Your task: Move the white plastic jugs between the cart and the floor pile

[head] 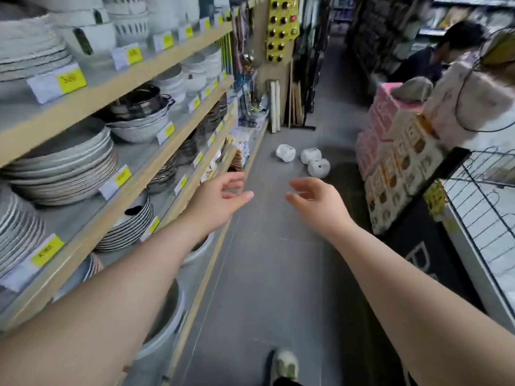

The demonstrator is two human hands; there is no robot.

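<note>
Both my arms reach forward over a grey shop aisle floor (267, 274). My left hand (220, 199) hangs in the air with loosely curled fingers, holding nothing, close to the edge of the wooden shelving (178, 190). My right hand (315, 201) is also empty and relaxed, a short gap to the right of the left one. Three white rolls (303, 160) lie on the floor beyond both hands.
Shelves on the left carry stacked plates (64, 165), bowls (139, 121) and yellow price tags. Stacked pink and patterned boxes (395, 162) and a wire rack (485, 207) stand on the right. A person (440, 54) is at the far right. My shoe (284, 366) shows below.
</note>
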